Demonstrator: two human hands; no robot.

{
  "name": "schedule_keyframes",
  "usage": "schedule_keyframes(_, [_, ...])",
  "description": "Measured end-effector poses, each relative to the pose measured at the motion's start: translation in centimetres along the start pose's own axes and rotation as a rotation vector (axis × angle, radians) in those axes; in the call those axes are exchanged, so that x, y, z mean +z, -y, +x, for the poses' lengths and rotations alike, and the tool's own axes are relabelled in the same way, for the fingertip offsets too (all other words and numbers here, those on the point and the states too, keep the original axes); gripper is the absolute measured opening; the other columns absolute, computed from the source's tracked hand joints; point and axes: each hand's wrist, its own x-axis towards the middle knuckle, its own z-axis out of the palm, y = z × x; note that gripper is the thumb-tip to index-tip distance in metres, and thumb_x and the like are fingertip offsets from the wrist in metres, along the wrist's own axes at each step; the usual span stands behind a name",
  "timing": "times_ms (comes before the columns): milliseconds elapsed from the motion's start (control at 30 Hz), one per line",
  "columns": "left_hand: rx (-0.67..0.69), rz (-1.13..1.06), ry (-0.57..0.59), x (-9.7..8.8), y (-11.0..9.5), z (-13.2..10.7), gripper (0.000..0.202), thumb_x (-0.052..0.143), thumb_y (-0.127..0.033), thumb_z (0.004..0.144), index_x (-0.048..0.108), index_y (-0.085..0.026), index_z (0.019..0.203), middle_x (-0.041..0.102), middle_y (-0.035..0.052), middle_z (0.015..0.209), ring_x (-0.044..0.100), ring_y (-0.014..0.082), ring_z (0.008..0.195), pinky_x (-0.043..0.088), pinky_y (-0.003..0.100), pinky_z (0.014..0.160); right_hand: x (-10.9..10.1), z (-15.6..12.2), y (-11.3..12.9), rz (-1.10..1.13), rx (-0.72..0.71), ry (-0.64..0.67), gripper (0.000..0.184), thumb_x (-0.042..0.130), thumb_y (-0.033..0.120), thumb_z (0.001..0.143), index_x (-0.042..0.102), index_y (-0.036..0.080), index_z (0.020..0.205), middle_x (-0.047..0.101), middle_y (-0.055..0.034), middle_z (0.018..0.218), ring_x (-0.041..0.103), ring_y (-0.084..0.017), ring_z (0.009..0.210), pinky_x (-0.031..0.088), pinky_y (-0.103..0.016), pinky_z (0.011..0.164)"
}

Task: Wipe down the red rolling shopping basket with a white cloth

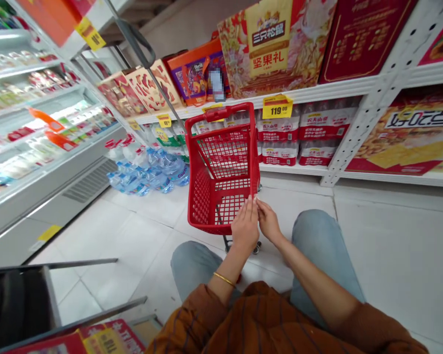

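Observation:
A small red plastic shopping cart (200, 196) stands on the tiled floor in front of me, between my knees and the shelf. My left hand (245, 225) is at the cart's near right rim, its fingers stretched out together and pointing away from me. A gold bracelet (224, 279) circles that wrist. Close beside it, my right hand (269, 221) is closed, with thumb and fingers drawn together at the left fingertips. Whatever lies between the right fingers, if anything, is hidden. The cart's handle (216, 115) is at its far end, by the shelf.
Gift boxes (276, 46) line the shelf, above red-wrapped bottle packs (278, 152). Large blue water bottles (147, 169) stand on the floor at the left. Beyond them runs a refrigerated display (47, 162). A metal-edged stand with a red package (110, 334) is at the lower left.

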Motion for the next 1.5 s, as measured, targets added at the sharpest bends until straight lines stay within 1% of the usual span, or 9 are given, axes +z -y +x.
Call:
schedule_keyframes(300, [0.004,0.013,0.012,-0.2,-0.4,0.2,0.051,0.039,-0.01,0.091,0.04,-0.005,0.141,0.04,0.0163,0.148,0.044,0.0233,0.135,0.042,0.037,0.11,-0.8,-2.8,1.5,-0.013,-0.022,0.009,0.042,0.044,0.015,0.085,0.065,0.023,0.12,0.067,-0.0108,0.12,0.063,-0.021,0.109,0.05,-0.041,0.098])
schedule_keyframes(433, [0.03,0.021,0.004,-0.4,0.4,-0.4,0.05,0.04,-0.012,0.091,0.041,-0.007,0.141,0.043,0.015,0.147,0.046,0.0229,0.133,0.043,0.036,0.109,-1.2,-4.1,1.4,0.025,0.008,0.054,0.041,0.046,0.017,0.085,0.066,0.024,0.12,0.066,-0.0104,0.122,0.062,-0.022,0.111,0.05,-0.042,0.098])
schedule_keyframes(567, [0.079,0.007,-0.003,-1.0,1.6,-1.2,0.048,0.04,-0.012,0.091,0.044,-0.007,0.138,0.046,0.0151,0.145,0.049,0.0215,0.131,0.044,0.033,0.108,-1.4,-4.5,0.8,0.057,0.055,0.081,0.033,0.051,0.026,0.088,0.067,0.024,0.117,0.067,-0.0103,0.12,0.062,-0.023,0.11,0.049,-0.046,0.1])
schedule_keyframes(700, [0.1,-0.016,-0.009,-2.0,2.8,-1.9,0.051,0.038,-0.011,0.091,0.039,-0.009,0.142,0.048,0.015,0.143,0.053,0.019,0.128,0.046,0.031,0.105,-0.1,-3.4,1.5,0.049,0.032,-0.013,0.036,0.048,0.029,0.093,0.061,0.023,0.126,0.061,-0.0109,0.129,0.056,-0.023,0.121,0.043,-0.048,0.107])
schedule_keyframes(867, [0.101,-0.029,-0.033,-2.7,3.9,-2.5,0.056,0.036,-0.01,0.092,0.031,-0.013,0.147,0.049,0.0146,0.142,0.057,0.0187,0.123,0.051,0.031,0.098,2.9,-3.4,2.6,0.023,-0.096,0.039,0.044,0.037,0.023,0.097,0.048,0.026,0.14,0.046,-0.0075,0.146,0.041,-0.02,0.137,0.034,-0.046,0.115])
schedule_keyframes(1033, [0.107,-0.031,-0.001,-3.1,4.9,-3.0,0.055,0.036,-0.013,0.092,0.032,-0.013,0.147,0.048,0.0145,0.143,0.059,0.0189,0.121,0.051,0.029,0.096,4.3,-5.3,1.2,-0.005,-0.172,0.083,0.052,0.034,0.015,0.096,0.037,0.03,0.146,0.037,-0.0034,0.153,0.034,-0.019,0.141,0.031,-0.046,0.117])
schedule_keyframes(1200, [0.126,-0.02,0.016,-3.6,6.0,-3.3,0.052,0.035,-0.014,0.093,0.036,-0.013,0.145,0.045,0.0154,0.144,0.061,0.0188,0.117,0.051,0.03,0.094,5.3,-6.9,-0.8,0.0,-0.17,0.122,0.049,0.037,0.014,0.095,0.046,0.027,0.141,0.041,-0.0063,0.15,0.034,-0.021,0.141,0.029,-0.048,0.117])
schedule_keyframes(1367, [0.114,-0.017,0.056,-3.8,6.8,-3.3,0.052,0.035,-0.016,0.095,0.034,-0.015,0.146,0.043,0.0134,0.146,0.059,0.019,0.12,0.051,0.031,0.095,6.1,-8.7,-3.0,0.036,-0.049,0.151,0.044,0.039,0.015,0.092,0.055,0.025,0.133,0.048,-0.0075,0.145,0.039,-0.023,0.138,0.034,-0.048,0.113])
schedule_keyframes(1500, [0.12,-0.024,0.081,-3.7,7.5,-3.3,0.053,0.034,-0.016,0.094,0.032,-0.015,0.147,0.041,0.0133,0.148,0.058,0.0193,0.121,0.051,0.031,0.095,6.1,-9.4,-4.2,0.059,-0.002,0.178,0.044,0.038,0.015,0.091,0.058,0.021,0.13,0.05,-0.0095,0.143,0.041,-0.023,0.137,0.035,-0.046,0.113])
